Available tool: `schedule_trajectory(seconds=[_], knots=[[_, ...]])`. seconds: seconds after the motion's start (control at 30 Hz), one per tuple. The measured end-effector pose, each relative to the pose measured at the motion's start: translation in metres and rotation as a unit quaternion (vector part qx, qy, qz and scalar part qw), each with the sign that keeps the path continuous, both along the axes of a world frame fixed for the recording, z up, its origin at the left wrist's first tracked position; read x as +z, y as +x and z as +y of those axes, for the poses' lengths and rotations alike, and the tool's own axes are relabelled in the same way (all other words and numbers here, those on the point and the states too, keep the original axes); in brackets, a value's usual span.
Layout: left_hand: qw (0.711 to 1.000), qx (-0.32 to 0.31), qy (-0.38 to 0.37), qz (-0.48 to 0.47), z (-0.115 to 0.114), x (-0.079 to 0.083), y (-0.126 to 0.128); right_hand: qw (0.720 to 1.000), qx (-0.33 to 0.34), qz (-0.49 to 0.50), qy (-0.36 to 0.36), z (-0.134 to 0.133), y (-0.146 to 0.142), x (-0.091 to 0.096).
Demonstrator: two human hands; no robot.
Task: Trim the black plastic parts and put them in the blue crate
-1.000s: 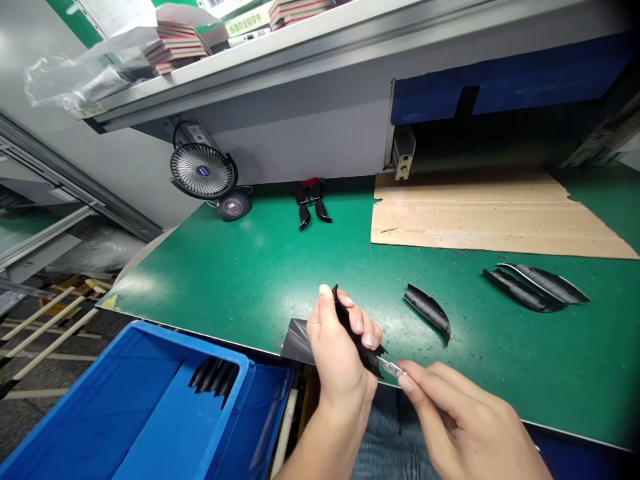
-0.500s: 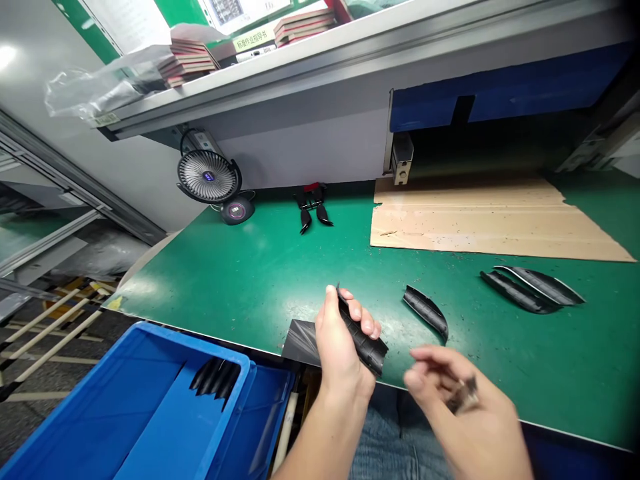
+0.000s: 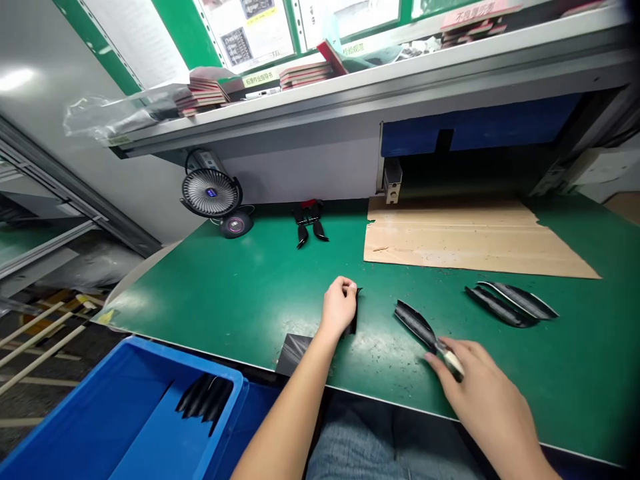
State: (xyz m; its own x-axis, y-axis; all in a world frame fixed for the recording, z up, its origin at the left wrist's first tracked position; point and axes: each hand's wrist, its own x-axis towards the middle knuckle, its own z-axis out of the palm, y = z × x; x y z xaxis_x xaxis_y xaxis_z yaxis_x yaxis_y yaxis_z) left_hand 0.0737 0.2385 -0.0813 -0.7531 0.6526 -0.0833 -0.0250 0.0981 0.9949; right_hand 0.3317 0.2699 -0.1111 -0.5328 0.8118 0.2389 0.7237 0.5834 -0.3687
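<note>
My left hand (image 3: 341, 303) is closed on a curved black plastic piece (image 3: 353, 323) low over the bench; the hand hides much of it. In my right hand (image 3: 483, 387) is a small tool with a pale handle (image 3: 453, 363), partly hidden by the fingers. Its front end meets or overlaps the lower end of another curved black piece (image 3: 414, 321) on the bench; I cannot tell whether the fingers also touch that piece. Two more such pieces (image 3: 517, 303) lie side by side at the right. A flat dark sheet (image 3: 293, 353) rests at the front edge, beside my left forearm.
A blue bin (image 3: 135, 343) with several black pieces (image 3: 205, 400) stands at the front left. On the green bench (image 3: 240, 280) are a fan (image 3: 211, 193), black-and-red cutters or pliers (image 3: 310, 223) and a cardboard sheet (image 3: 470, 243). A shelf (image 3: 310, 100) overhangs the back.
My left hand has turned over and lowered the black piece towards the bench. My right hand has moved to the right, to the end of the loose piece. The view has shifted somewhat.
</note>
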Motion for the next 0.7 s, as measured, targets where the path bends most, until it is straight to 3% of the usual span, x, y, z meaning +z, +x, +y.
schedule_trajectory(seconds=[0.17,0.27,0.3,0.37,0.43,0.47,0.53,0.63,0.7], knots=[[0.999,-0.037,0.0,0.009,-0.004,0.025,0.012,0.999,0.024,0.026,0.006,0.016,0.008,0.002],[0.988,-0.137,-0.028,-0.061,-0.014,0.042,0.045,0.987,0.117,0.11,-0.003,0.023,0.01,0.02],[0.973,-0.195,-0.041,-0.112,-0.018,0.047,0.058,0.977,0.166,0.136,-0.01,0.025,0.009,0.029],[0.909,-0.325,-0.053,-0.256,-0.023,0.054,0.079,0.957,0.236,0.168,-0.017,0.024,0.003,0.047],[0.85,-0.361,-0.017,-0.382,-0.027,0.058,0.089,0.962,0.201,0.187,-0.002,0.017,-0.002,0.063],[0.844,-0.328,0.018,-0.423,-0.028,0.06,0.09,0.967,0.161,0.199,0.003,0.011,-0.004,0.068],[0.87,-0.186,0.096,-0.447,-0.03,0.064,0.084,0.971,0.104,0.213,-0.002,-0.005,-0.005,0.073],[0.891,0.001,0.171,-0.42,-0.034,0.072,0.072,0.965,0.144,0.216,-0.041,-0.033,-0.006,0.069],[0.894,0.056,0.192,-0.401,-0.037,0.078,0.069,0.955,0.175,0.227,-0.08,-0.049,-0.009,0.063]])
